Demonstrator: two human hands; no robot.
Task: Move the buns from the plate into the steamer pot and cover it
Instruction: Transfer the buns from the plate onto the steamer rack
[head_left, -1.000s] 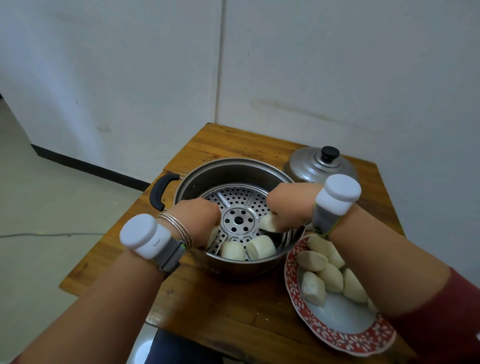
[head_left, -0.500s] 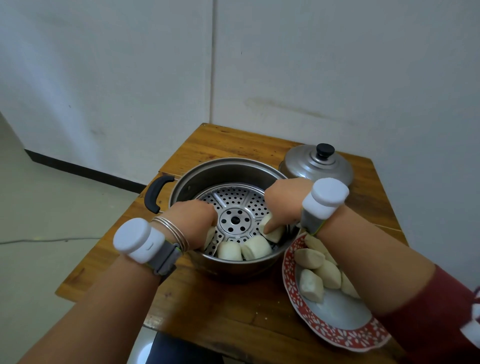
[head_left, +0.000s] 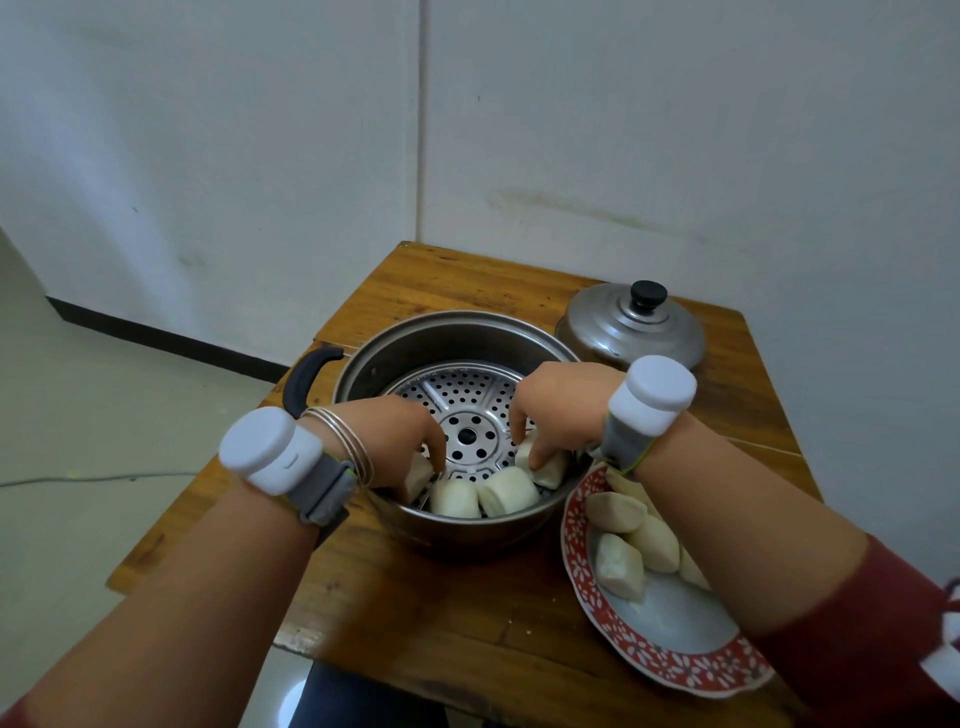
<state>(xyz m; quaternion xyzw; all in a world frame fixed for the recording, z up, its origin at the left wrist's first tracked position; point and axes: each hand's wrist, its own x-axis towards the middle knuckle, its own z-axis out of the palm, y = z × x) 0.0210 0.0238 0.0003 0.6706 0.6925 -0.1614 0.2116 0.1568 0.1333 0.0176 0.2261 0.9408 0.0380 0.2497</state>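
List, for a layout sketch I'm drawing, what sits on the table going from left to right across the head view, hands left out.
Black pot handle → steamer pot with buns on its perforated rack → lid behind and plate of buns in front, both at the right; they span much the same width, so their order is unclear.

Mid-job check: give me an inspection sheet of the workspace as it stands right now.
Surface: wooden table, bare at the far end.
Job's things: steamer pot uncovered, four buns along the near edge of its perforated rack; several buns remain on the red-rimmed plate; lid rests on the table behind the pot.
Clutter: nothing seen.
Grippers: left hand and right hand are both inside the pot, each with fingers on a bun.
Cables: thin cord on the floor, left.
Surroundings: white walls, pale floor.
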